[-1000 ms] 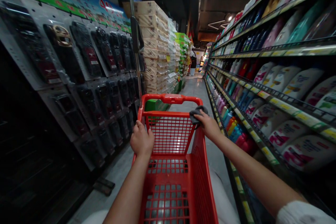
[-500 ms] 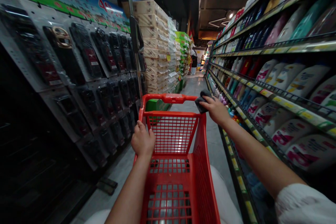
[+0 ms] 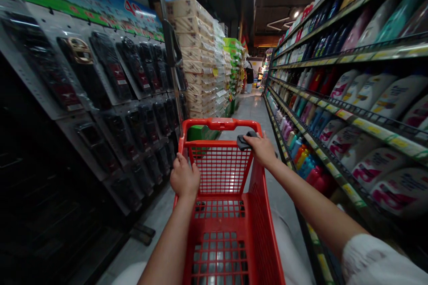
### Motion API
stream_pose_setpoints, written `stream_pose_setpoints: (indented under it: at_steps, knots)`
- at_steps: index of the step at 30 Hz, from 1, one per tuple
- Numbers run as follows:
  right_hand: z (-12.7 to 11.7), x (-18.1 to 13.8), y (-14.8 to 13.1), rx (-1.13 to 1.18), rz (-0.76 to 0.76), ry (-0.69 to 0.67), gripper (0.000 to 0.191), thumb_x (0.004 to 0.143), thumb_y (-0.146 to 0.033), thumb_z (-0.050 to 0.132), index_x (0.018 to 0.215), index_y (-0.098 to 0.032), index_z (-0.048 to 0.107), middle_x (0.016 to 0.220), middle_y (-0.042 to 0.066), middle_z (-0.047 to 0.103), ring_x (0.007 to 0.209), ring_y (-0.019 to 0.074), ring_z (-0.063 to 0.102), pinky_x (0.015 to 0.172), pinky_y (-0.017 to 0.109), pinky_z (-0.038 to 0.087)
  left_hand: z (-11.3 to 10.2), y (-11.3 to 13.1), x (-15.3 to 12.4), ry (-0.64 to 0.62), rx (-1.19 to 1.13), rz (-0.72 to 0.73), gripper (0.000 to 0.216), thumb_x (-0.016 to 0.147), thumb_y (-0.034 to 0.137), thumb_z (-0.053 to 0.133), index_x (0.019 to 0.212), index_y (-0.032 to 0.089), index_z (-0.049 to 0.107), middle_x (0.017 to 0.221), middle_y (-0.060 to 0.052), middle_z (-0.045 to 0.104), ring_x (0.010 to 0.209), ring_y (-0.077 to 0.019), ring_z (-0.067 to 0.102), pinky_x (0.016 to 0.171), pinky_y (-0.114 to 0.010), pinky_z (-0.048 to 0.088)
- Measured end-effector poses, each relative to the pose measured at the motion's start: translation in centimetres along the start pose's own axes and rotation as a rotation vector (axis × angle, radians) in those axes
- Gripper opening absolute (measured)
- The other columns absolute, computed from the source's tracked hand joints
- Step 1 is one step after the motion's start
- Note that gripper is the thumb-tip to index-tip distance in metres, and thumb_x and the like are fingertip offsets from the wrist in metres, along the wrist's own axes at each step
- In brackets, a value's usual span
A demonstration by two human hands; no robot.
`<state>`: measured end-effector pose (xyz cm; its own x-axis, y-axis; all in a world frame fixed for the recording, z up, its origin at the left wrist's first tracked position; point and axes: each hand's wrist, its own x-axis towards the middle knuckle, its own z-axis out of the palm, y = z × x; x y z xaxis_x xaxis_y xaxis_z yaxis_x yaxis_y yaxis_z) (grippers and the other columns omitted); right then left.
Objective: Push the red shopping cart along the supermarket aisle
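A red plastic shopping cart [image 3: 219, 222] stands in front of me, and I look down into its basket, which holds nothing. My left hand [image 3: 185, 177] is closed round its left side rim. At the far right corner, below the raised handlebar [image 3: 222, 123], my right hand [image 3: 264, 150] presses a dark grey cloth [image 3: 244, 142] onto the rim. The cloth is folded under the fingers and covers part of the corner.
Shelves of shampoo and lotion bottles [image 3: 376, 91] run close along the right. On the left hang packaged belts [image 3: 115, 69] on a rack with a metal pole. Beyond it rise stacked tissue packs [image 3: 197, 53]. A person [image 3: 249, 75] stands far down the aisle.
My right hand has moved left and slightly down with the cloth, from the upright corner onto the rim inside it. My left hand keeps its hold on the cart.
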<state>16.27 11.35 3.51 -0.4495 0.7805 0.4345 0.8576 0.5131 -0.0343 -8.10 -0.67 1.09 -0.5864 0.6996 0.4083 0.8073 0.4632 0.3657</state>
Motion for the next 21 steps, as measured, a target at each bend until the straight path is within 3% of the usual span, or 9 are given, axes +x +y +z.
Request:
stream_pose_setpoints:
  at_steps: [3, 7, 11, 16, 21]
  knots:
    - [0.1, 0.6, -1.8, -0.123, -0.015, -0.058, 0.047, 0.094, -0.012, 0.035, 0.134, -0.024, 0.056, 0.126, 0.011, 0.064, 0.121, 0.0284, 0.055, 0.112, 0.05, 0.031, 0.2, -0.1, 0.0, 0.012, -0.008, -0.014, 0.066, 0.088, 0.031, 0.048, 0.145, 0.001, 0.037, 0.134, -0.021, 0.057, 0.101, -0.0301, 0.065, 0.084, -0.039, 0.053]
    - [0.3, 1.2, -3.4, -0.166, 0.009, -0.082, 0.047, 0.095, -0.014, 0.033, 0.136, -0.026, 0.053, 0.116, 0.013, 0.065, 0.104, 0.0244, 0.061, 0.093, 0.036, 0.046, 0.3, -0.3, 0.0, 0.022, -0.012, -0.04, 0.065, 0.088, 0.029, 0.049, 0.146, 0.001, 0.037, 0.132, -0.021, 0.058, 0.102, -0.0305, 0.065, 0.085, -0.039, 0.053]
    - [0.7, 1.8, -4.5, -0.145, 0.029, -0.107, 0.047, 0.096, -0.015, 0.033, 0.138, -0.028, 0.05, 0.115, 0.012, 0.063, 0.099, 0.0229, 0.061, 0.084, 0.032, 0.048, 0.3, -0.5, 0.1, 0.036, -0.028, -0.065, 0.063, 0.088, 0.027, 0.048, 0.145, 0.001, 0.038, 0.133, -0.022, 0.057, 0.104, -0.0295, 0.065, 0.087, -0.038, 0.052]
    - [1.7, 2.6, -6.1, -0.099, -0.03, -0.091, 0.048, 0.097, -0.015, 0.031, 0.142, -0.026, 0.045, 0.119, 0.013, 0.061, 0.104, 0.0251, 0.057, 0.088, 0.035, 0.046, 0.0, -0.8, 0.1, 0.055, -0.029, -0.099, 0.06, 0.089, 0.024, 0.047, 0.145, 0.002, 0.039, 0.133, -0.021, 0.058, 0.104, -0.0295, 0.065, 0.088, -0.038, 0.052]
    - [2.9, 4.2, -10.5, -0.054, -0.131, -0.064, 0.048, 0.097, -0.013, 0.031, 0.142, -0.021, 0.045, 0.123, 0.015, 0.06, 0.11, 0.0274, 0.055, 0.094, 0.039, 0.044, 0.0, -1.0, 0.3, 0.05, -0.036, -0.107, 0.058, 0.09, 0.022, 0.044, 0.145, 0.003, 0.041, 0.135, -0.02, 0.057, 0.104, -0.0296, 0.066, 0.086, -0.038, 0.053]
